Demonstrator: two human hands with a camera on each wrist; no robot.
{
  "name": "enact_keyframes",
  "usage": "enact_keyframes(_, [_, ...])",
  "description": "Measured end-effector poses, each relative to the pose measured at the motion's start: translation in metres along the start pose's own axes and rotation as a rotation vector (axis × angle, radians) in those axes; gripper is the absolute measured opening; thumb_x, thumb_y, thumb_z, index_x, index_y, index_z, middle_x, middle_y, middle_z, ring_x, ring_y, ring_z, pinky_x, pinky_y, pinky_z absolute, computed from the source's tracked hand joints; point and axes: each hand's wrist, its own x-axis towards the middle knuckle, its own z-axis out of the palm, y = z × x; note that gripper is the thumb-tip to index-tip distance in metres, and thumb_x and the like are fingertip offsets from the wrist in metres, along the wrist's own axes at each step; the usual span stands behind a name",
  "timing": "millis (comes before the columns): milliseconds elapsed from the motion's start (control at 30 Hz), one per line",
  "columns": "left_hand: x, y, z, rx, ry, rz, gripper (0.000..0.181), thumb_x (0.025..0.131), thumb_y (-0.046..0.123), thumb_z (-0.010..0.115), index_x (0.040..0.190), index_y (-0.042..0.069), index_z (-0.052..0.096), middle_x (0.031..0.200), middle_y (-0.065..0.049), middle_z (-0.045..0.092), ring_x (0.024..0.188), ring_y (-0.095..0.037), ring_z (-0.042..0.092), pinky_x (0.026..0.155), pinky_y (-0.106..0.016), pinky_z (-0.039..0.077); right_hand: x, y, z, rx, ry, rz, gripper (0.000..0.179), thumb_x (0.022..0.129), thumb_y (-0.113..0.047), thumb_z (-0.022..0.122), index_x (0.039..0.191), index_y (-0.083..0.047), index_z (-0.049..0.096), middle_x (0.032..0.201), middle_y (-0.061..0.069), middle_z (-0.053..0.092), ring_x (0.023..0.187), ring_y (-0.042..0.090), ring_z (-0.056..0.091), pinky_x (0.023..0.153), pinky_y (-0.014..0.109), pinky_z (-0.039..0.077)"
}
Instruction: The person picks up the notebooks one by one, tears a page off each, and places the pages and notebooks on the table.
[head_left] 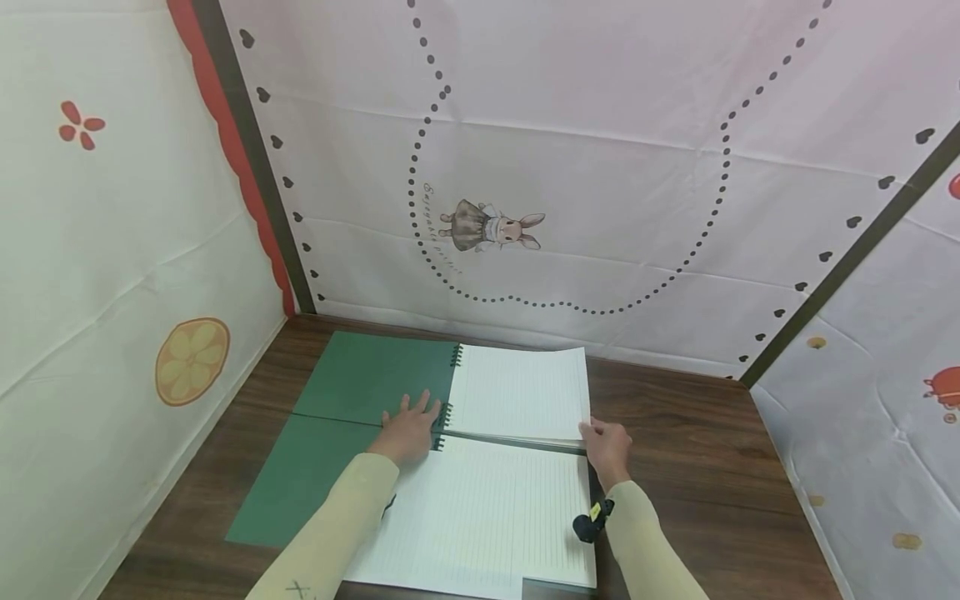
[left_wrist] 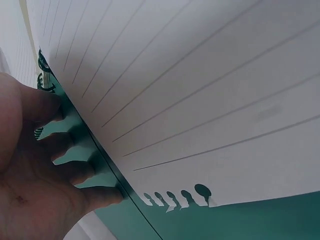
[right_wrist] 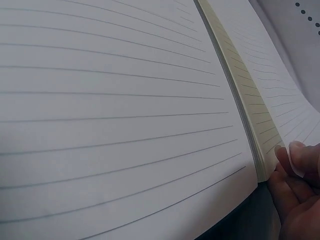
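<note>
Two green-covered spiral notebooks lie open, one beyond the other. My left hand point(head_left: 407, 435) rests with spread fingers on the green covers point(head_left: 382, 375), beside the wire binding point(head_left: 447, 415) of the far notebook. At that notebook's near right corner, my right hand point(head_left: 607, 450) pinches a lined page point(head_left: 517, 392) between thumb and fingers. The right wrist view shows this page point(right_wrist: 272, 65) bent up slightly, with a yellowish page point(right_wrist: 245, 90) beneath. Over the near notebook point(head_left: 558, 517) lies a loose lined sheet point(head_left: 450, 517); torn binding holes point(left_wrist: 202, 192) line its edge in the left wrist view.
The notebooks lie on a dark wood table point(head_left: 697, 467). A white printed cloth point(head_left: 600, 208) hangs behind it, with similar cloths at left and right. The loose sheet reaches past the near notebook's front edge. A black wrist device point(head_left: 592, 523) sits at my right sleeve.
</note>
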Motion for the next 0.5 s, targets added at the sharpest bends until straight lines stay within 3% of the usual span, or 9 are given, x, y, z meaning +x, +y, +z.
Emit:
enact_keyframes(300, [0.0004,0.0027,-0.0008,0.008,-0.002,0.000,0.052,0.098,0.006,0.036,0.150,0.008,0.035,0.161,-0.017,0.021,0.144,-0.052,0.015,0.103,-0.078,0.021,0.0042,0.0040,0.0022,0.043,-0.017,0.046,0.040,0.096,-0.021,0.058,0.130,0.001,0.058,0.136,0.017,0.056,0.132,0.039,0.048,0.106,0.053,0.042])
enact_keyframes(500, [0.0024,0.0045,-0.0021,0.016,-0.013,-0.017,0.053,0.098,0.007,0.036,0.151,0.008,0.033,0.161,-0.016,0.019,0.145,-0.051,0.015,0.104,-0.077,0.022,0.0053,0.0065,0.0005,0.133,-0.033,0.091,0.041,0.096,-0.020,0.057,0.130,0.003,0.057,0.138,0.021,0.054,0.132,0.041,0.046,0.107,0.054,0.040])
